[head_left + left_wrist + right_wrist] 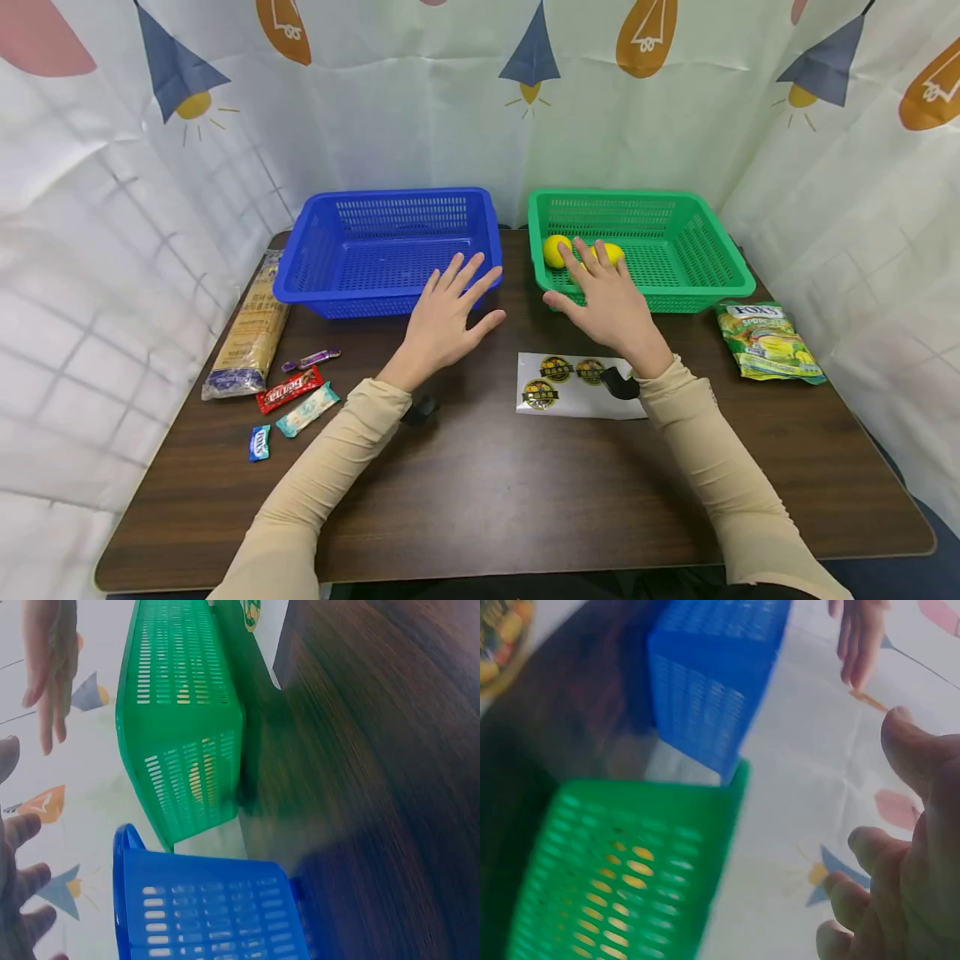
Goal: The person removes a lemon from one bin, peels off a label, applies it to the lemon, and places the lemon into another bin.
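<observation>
Both hands hover over the dark wooden table (pixel 480 500) with fingers spread, holding nothing. My left hand (pixel 448 310) is above the front right corner of the empty blue basket (pixel 390 250). My right hand (pixel 603 297) is above the front left corner of the green basket (pixel 641 246), in which two yellow lemons (pixel 557 250) lie, partly hidden by the fingers. The left wrist view shows the green basket (pixel 184 712) and blue basket (pixel 210 907) side on; the right wrist view shows the green basket (pixel 622 870), blue basket (pixel 712 675) and my spread right fingers (pixel 907 862).
A white sticker sheet (pixel 573 385) lies under my right wrist. A green candy bag (pixel 767 342) lies at the right. At the left lie a long pasta packet (pixel 251 329) and several small snack wrappers (pixel 292 392). Printed curtains enclose the table on three sides.
</observation>
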`<control>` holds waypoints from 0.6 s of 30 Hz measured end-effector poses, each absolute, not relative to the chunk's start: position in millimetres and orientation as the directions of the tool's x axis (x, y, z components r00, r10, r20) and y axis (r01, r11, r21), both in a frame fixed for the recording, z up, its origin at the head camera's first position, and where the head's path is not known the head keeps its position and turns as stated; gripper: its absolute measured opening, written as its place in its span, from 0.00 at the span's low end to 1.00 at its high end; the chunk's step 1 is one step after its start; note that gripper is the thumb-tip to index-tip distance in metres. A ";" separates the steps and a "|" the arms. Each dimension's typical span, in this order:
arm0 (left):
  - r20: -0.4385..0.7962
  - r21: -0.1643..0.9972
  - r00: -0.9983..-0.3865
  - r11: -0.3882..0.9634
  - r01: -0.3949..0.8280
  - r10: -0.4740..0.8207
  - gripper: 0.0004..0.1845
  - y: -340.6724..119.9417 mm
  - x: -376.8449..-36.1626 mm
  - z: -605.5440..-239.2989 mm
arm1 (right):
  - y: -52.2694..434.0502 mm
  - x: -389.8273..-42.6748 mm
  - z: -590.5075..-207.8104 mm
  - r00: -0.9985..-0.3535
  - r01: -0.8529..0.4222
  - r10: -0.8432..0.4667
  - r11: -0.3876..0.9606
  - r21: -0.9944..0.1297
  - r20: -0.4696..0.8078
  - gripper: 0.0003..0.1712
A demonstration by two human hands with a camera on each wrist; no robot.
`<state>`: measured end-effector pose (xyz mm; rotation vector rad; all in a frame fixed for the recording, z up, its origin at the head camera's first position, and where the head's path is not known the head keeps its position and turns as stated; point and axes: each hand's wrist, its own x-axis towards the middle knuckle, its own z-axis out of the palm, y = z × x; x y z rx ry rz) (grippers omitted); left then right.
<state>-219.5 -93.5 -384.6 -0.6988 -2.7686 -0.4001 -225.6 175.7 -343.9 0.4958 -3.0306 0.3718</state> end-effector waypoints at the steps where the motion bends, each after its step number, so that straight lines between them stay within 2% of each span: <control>1: 0.333 0.211 -0.839 0.833 0.512 0.431 0.36 -91.6 -219.9 -384.3 | 177.6 -227.4 -339.6 -0.948 -0.318 -0.305 0.919 -0.234 0.092 0.48; 7: 0.461 0.316 -0.768 0.726 0.610 0.445 0.33 -74.3 -221.1 -384.1 | 189.7 -243.9 -308.6 -0.946 -0.320 -0.300 0.925 -0.206 0.125 0.45; 11: 0.486 0.332 -0.751 0.700 0.633 0.448 0.31 -60.4 -223.5 -384.0 | 190.8 -262.5 -283.7 -0.945 -0.322 -0.301 0.924 -0.205 0.127 0.43; 14: 0.436 0.374 -0.776 0.693 0.616 0.455 0.32 -49.4 -227.3 -382.0 | 187.9 -280.2 -264.1 -0.956 -0.294 -0.282 0.928 -0.230 0.084 0.43; 18: 0.282 0.576 -0.864 0.647 0.500 0.416 0.34 -35.5 -234.2 -379.7 | 183.6 -304.9 -242.5 -0.967 -0.250 -0.255 0.927 -0.280 0.018 0.42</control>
